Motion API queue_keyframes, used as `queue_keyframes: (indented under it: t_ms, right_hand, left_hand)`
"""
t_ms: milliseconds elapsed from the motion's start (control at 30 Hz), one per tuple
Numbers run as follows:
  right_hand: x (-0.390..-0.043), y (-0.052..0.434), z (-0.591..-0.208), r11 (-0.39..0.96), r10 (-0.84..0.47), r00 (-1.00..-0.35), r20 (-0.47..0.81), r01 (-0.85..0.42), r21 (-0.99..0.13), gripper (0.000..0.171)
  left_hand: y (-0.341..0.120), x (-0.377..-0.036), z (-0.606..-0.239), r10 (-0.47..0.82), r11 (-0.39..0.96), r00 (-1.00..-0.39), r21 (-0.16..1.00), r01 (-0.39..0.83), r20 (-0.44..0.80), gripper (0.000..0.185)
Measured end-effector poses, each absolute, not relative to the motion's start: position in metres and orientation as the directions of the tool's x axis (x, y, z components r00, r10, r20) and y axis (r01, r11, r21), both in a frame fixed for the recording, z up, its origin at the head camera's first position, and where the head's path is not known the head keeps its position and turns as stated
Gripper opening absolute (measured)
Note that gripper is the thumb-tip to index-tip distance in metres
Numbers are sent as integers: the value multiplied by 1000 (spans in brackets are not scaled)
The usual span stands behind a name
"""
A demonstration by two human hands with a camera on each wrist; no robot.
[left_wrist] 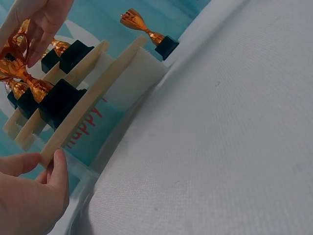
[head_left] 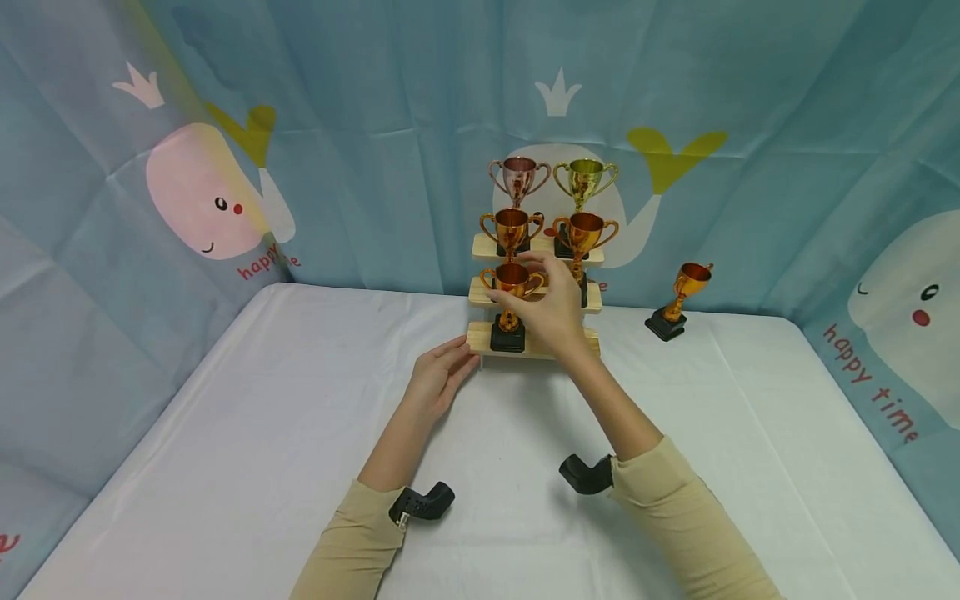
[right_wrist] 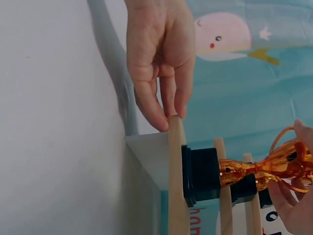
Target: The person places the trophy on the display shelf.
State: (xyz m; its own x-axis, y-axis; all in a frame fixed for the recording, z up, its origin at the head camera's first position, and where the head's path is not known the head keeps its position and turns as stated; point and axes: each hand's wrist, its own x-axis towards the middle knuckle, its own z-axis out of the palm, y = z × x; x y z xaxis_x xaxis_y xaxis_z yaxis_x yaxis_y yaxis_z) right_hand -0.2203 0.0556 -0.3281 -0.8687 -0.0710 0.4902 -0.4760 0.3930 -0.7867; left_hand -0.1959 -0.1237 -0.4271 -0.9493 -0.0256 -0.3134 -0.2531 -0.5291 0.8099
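A three-step wooden display stand (head_left: 543,347) stands at the back of the table. On the left of its lowest board is an orange-gold trophy cup (head_left: 508,322) with a black base (right_wrist: 203,171). My right hand (head_left: 553,307) holds this trophy by its cup and handles, its base at the board. With fingertips and thumb, my left hand (head_left: 437,377) pinches the left end of the lowest board (left_wrist: 98,93). Two more orange trophies, one of them this cup (head_left: 512,227), are on the middle step, the right one partly behind my right hand.
A rose-coloured trophy (head_left: 519,177) and a yellow-gold trophy (head_left: 584,179) occupy the top step. Another orange trophy (head_left: 688,283) stands on the white tablecloth (head_left: 750,400) right of the stand. Behind everything hangs a blue printed curtain (head_left: 390,167).
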Motion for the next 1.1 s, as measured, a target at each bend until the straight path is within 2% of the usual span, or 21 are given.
queue_keyframes:
  t_ms: [300, 500, 1100]
  right_hand:
    - [-212, 73, -324, 301, -59, -871, 488, -482, -823, 64]
    - [-208, 88, -325, 325, -44, -890, 454, -442, -836, 66]
    - [-197, 137, -335, 403, 40, -896, 442, -390, -828, 53]
  left_hand:
    - [-124, -198, -428, -26, -534, -952, 809, -245, -306, 45]
    - [-123, -197, -427, -20, -540, -954, 806, -242, -300, 45]
    - [-123, -195, -426, -32, -538, -949, 806, -248, -314, 47]
